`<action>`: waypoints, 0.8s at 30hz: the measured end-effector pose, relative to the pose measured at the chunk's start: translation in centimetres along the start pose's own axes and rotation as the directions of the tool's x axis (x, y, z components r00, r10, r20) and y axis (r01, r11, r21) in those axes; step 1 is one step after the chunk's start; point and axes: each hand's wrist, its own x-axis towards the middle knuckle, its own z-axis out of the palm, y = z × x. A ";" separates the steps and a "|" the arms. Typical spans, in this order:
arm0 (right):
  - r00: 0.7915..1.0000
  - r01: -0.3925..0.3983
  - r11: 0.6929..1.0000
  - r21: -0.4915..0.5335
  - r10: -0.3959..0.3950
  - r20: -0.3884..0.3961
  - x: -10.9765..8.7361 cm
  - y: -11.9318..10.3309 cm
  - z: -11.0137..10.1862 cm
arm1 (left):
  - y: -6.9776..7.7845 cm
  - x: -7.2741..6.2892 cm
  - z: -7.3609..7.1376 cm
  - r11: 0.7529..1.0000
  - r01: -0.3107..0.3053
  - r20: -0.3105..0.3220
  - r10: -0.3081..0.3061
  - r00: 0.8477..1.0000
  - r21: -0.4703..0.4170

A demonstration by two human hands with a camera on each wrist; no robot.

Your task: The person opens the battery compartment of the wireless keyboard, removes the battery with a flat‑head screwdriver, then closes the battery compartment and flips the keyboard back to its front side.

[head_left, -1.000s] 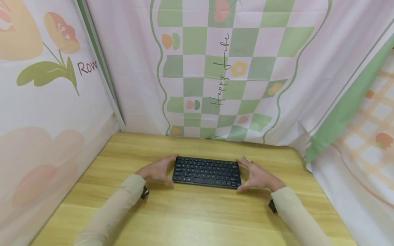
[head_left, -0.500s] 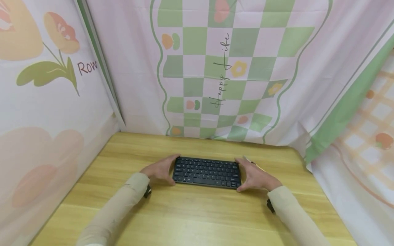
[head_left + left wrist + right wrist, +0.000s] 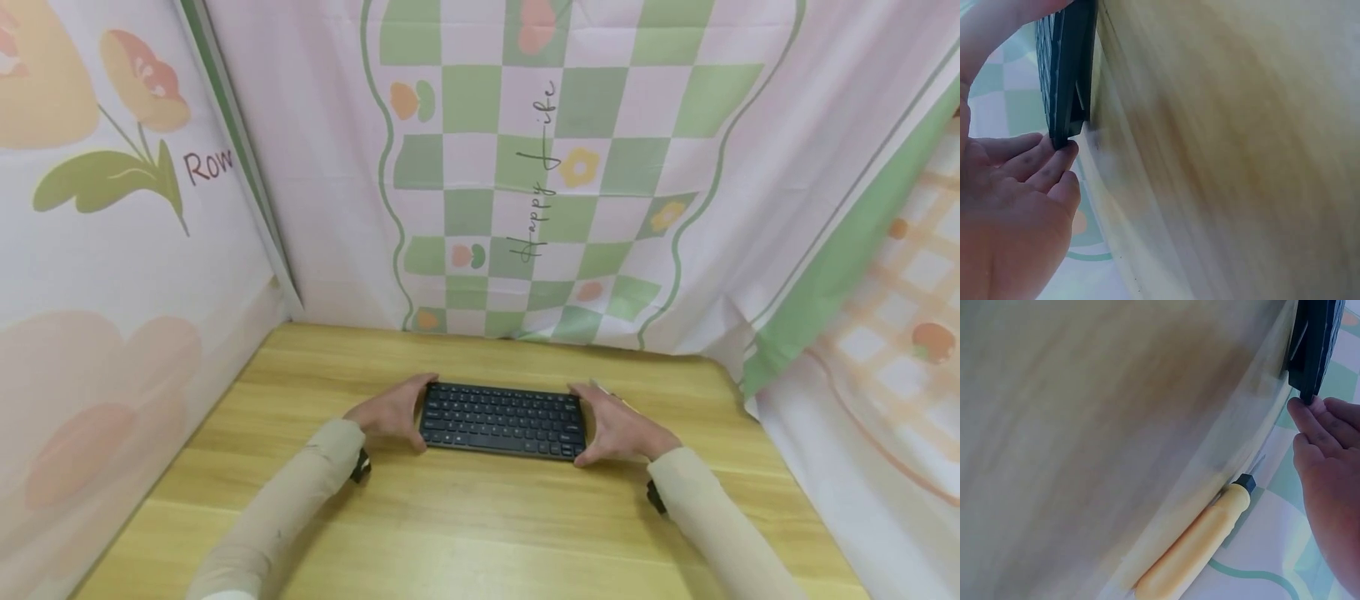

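A compact black keyboard lies keys up between my two hands on the wooden table. My left hand spans its left end, thumb at the front corner and fingertips at the back corner. At the opposite end my right hand holds it the same way. In the left wrist view, the left fingertips meet the back edge of the keyboard, whose raised rear foot shows underneath. The right wrist view has the right fingertips at the other back corner.
A screwdriver with a pale yellow handle and black collar lies on the table just behind my right hand, mostly hidden in the head view. The wooden table meets a checkered curtain at the back; printed curtains also hang on both sides.
The left hand has moved slightly right and closed in on the keyboard's left end. My right hand has shifted slightly left against its end. The keyboard stays almost in place.
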 end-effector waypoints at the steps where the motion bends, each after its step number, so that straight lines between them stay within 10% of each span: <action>1: 1.000 -0.001 1.000 0.003 0.001 0.002 0.0 0.0 0.0 | 0.0 -0.1 0.0 1.000 -0.004 -0.003 0.004 1.000 -0.016; 24: 0.996 0.094 0.996 0.011 -0.094 -0.010 -0.1 0.6 -1.6 | 3.7 -0.1 -4.7 0.946 -0.288 -0.077 0.279 0.957 -0.147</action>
